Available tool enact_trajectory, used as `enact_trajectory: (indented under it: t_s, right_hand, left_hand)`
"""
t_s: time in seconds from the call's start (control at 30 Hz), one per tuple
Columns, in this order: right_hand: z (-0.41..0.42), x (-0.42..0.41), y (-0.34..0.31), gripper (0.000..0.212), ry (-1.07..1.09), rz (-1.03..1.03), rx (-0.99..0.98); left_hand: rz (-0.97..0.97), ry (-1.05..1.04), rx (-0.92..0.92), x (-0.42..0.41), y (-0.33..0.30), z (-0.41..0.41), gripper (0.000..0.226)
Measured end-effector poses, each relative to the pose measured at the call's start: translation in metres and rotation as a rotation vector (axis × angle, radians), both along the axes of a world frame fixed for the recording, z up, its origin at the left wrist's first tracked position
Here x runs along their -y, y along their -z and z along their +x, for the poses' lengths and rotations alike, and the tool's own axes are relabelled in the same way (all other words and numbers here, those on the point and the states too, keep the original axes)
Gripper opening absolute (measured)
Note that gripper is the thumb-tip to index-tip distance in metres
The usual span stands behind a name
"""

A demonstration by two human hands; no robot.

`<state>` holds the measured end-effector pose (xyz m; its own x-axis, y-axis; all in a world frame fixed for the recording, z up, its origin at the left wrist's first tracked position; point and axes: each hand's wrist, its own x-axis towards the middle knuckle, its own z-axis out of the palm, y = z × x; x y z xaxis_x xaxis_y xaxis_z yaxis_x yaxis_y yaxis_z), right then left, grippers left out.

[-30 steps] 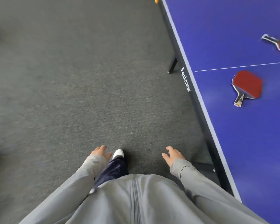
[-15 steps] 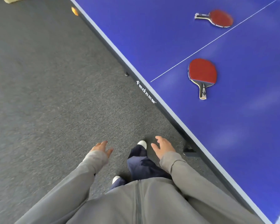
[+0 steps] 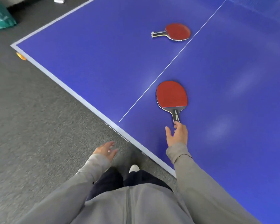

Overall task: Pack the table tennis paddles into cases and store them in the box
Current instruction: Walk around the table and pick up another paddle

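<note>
Blue counter [image 3: 87, 50] carries both paddles uncased, the near paddle [image 3: 171, 96] with its handle touching the spread right hand [image 3: 177, 135], the far paddle [image 3: 176, 32] beyond it, left hand [image 3: 106, 150] loose and empty, so packing has not begun.

The right hand [image 3: 177, 135], which hung at the person's side over the carpet 0.5 s ago, now reaches out over the blue bench [image 3: 103, 62], fingers extended and touching the end of the near paddle's [image 3: 171, 96] handle. The left hand [image 3: 106, 150] is raised slightly, fingers spread, over the carpet. A green bag [image 3: 0, 18] now shows at the upper left.
</note>
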<state>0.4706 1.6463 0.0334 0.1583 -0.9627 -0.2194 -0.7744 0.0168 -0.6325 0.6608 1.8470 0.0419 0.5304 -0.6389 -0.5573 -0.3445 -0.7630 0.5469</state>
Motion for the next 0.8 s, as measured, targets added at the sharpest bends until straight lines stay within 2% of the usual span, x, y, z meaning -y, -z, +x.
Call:
enact_trajectory:
  t_s: [0.13, 0.27, 0.4, 0.53, 0.8]
  right_hand:
    - [0.003, 0.039, 0.014, 0.056, 0.164, -0.002, -0.124]
    - [0.010, 0.060, 0.031, 0.062, 0.200, 0.074, -0.191]
    - [0.026, 0.069, 0.045, 0.054, 0.258, 0.061, -0.216]
    - [0.041, 0.076, 0.042, 0.039, 0.450, 0.115, -0.102]
    - [0.097, 0.103, 0.030, 0.033, 0.749, 0.104, 0.013]
  left_hand:
    - [-0.083, 0.054, 0.001, 0.039, -0.005, 0.023, 0.036]
    - [-0.122, 0.063, 0.013, 0.075, -0.005, 0.052, 0.034]
    - [-0.104, 0.123, -0.007, 0.117, 0.000, 0.090, 0.033]
    - [-0.107, 0.171, -0.011, 0.169, 0.005, 0.131, 0.030]
    - [-0.214, 0.229, 0.033, 0.311, 0.016, 0.210, 0.028]
